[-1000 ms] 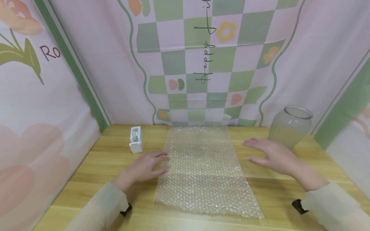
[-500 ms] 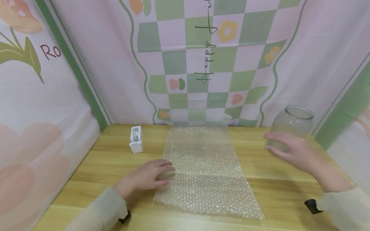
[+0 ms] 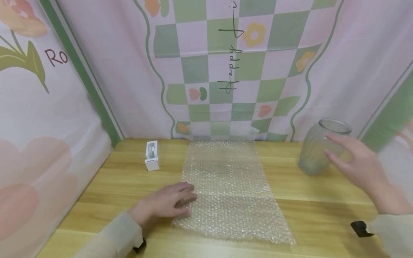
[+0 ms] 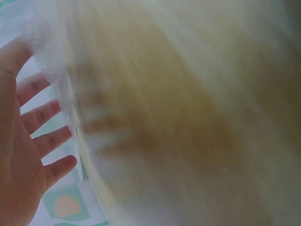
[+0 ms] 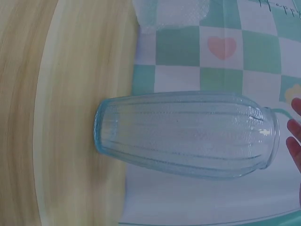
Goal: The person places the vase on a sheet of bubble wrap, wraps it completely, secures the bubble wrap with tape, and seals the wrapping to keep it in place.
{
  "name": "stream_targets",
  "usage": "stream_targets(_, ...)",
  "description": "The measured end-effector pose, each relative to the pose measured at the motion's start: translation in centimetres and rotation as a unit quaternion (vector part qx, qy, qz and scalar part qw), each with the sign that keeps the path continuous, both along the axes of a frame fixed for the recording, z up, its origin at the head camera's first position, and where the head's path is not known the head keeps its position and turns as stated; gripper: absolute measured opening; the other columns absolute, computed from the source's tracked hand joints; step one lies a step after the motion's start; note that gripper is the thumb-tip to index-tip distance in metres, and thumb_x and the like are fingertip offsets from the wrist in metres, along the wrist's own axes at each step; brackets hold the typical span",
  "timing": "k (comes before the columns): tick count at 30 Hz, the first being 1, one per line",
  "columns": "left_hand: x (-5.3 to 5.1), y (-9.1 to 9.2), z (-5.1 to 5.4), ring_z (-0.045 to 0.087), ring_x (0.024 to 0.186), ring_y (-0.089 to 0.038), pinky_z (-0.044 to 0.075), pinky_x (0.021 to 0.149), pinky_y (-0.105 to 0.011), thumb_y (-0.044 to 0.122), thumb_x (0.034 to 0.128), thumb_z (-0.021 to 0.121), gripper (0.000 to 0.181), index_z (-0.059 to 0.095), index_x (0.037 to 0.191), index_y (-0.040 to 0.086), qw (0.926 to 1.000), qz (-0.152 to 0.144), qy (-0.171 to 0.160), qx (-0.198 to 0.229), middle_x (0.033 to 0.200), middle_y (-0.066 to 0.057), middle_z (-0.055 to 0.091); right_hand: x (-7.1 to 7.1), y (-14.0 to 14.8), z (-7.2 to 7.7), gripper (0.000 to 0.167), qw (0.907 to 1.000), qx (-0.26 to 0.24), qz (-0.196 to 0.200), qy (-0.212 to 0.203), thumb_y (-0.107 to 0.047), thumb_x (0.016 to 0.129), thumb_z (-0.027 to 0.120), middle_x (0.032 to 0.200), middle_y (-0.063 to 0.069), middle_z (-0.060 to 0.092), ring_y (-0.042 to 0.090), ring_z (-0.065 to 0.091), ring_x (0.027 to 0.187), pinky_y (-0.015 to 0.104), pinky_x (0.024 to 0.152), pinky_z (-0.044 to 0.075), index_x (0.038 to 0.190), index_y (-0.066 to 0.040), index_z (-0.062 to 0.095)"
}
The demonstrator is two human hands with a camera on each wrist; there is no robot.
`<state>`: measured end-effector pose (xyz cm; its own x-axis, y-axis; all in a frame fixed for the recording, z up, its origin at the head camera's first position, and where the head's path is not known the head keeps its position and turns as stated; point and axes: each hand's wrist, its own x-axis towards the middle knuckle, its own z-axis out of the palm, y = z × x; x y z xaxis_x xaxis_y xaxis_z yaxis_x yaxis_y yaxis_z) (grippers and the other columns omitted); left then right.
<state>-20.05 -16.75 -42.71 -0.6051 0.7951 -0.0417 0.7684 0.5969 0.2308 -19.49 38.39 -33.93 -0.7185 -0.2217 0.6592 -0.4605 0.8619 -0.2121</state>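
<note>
A clear ribbed glass vase [image 3: 312, 152] stands upright at the table's back right. My right hand [image 3: 360, 163] is raised just in front and to the right of it, fingers extended and holding nothing. In the right wrist view, a gap separates the fingertips [image 5: 294, 127] from the rim of the vase [image 5: 188, 135]. A sheet of bubble wrap [image 3: 229, 182] lies flat down the middle. Over its left edge is my left hand [image 3: 164, 202], fingers relaxed and slightly bent; contact with the sheet is unclear. The left wrist view shows these fingers [image 4: 52, 141] spread.
A small white box with a clear window [image 3: 151, 156] stands at the back left of the wooden table [image 3: 106, 193]. Behind the table hangs a printed cloth [image 3: 248, 68], and the far end of the bubble wrap rises against it. Cloth walls close off both sides.
My right hand has moved right, from left of the vase across its front to its right side. My left hand has come slightly nearer and lower, over the sheet's left edge.
</note>
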Motion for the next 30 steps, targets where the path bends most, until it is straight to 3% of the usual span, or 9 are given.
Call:
stream_targets(2, 0.1, 0.0, -0.1, 0.038, 0.146, -0.034, 0.033, 0.118, -0.052, 0.052, 0.0983, 0.062, 0.058, 0.058, 0.146, 0.018, 1.0000, 0.004, -0.007, -0.004, 0.158, -0.011, 0.043, 0.0, 0.4, 0.0, 0.047, 0.9997, -0.017, -0.008, 0.013, -0.011, 0.096, 0.069, 0.136, 0.030, 0.058, 0.048, 0.049, 0.130, 0.031, 0.121, 0.023, 0.141, -0.003, 0.059)
stream_targets(4, 0.1, 0.0, -0.2, 0.037, 0.146, -0.034, 0.033, 0.118, -0.052, 0.052, 0.0972, 0.063, 0.059, 0.058, 0.146, 0.019, 0.9998, 0.008, -0.014, -0.007, 0.158, -0.011, 0.042, 0.0, 0.8, 0.1, 0.046, 0.9992, -0.032, -0.015, 0.018, -0.009, 0.096, 0.068, 0.137, 0.031, 0.057, 0.046, 0.046, 0.134, 0.029, 0.121, 0.020, 0.140, -0.002, 0.059)
stream_targets(11, -0.2, 0.0, -0.4, 0.036, 0.147, -0.034, 0.033, 0.118, -0.053, 0.052, 0.0941, 0.068, 0.062, 0.058, 0.146, 0.019, 0.9996, 0.010, -0.026, -0.006, 0.158, -0.011, 0.043, 0.0, 2.0, 0.1, 0.046, 0.9960, -0.077, -0.045, 0.003, -0.010, 0.098, 0.064, 0.141, 0.036, 0.050, 0.056, 0.040, 0.135, 0.056, 0.122, 0.019, 0.141, 0.004, 0.055)
stream_targets(19, -0.2, 0.1, -0.1, 0.032, 0.149, -0.033, 0.032, 0.118, -0.051, 0.050, 0.0922, 0.072, 0.065, 0.056, 0.147, 0.019, 0.9966, 0.027, -0.078, -0.003, 0.161, -0.009, 0.039, -0.4, 3.2, 0.2, 0.069, 0.9862, -0.108, -0.080, -0.097, -0.021, 0.103, 0.059, 0.158, 0.037, 0.024, 0.058, 0.017, 0.146, 0.075, 0.115, 0.006, 0.159, 0.001, 0.026)
stream_targets(30, 0.0, 0.1, 0.0, 0.028, 0.151, -0.032, 0.033, 0.118, -0.052, 0.049, 0.0925, 0.072, 0.065, 0.055, 0.149, 0.021, 0.9941, 0.043, -0.099, -0.004, 0.163, -0.006, 0.036, -1.5, 3.2, -0.2, 0.089, 0.9683, -0.173, -0.059, -0.170, -0.027, 0.104, 0.060, 0.164, 0.034, 0.006, 0.059, 0.007, 0.147, 0.074, 0.114, 0.001, 0.163, -0.003, -0.002)
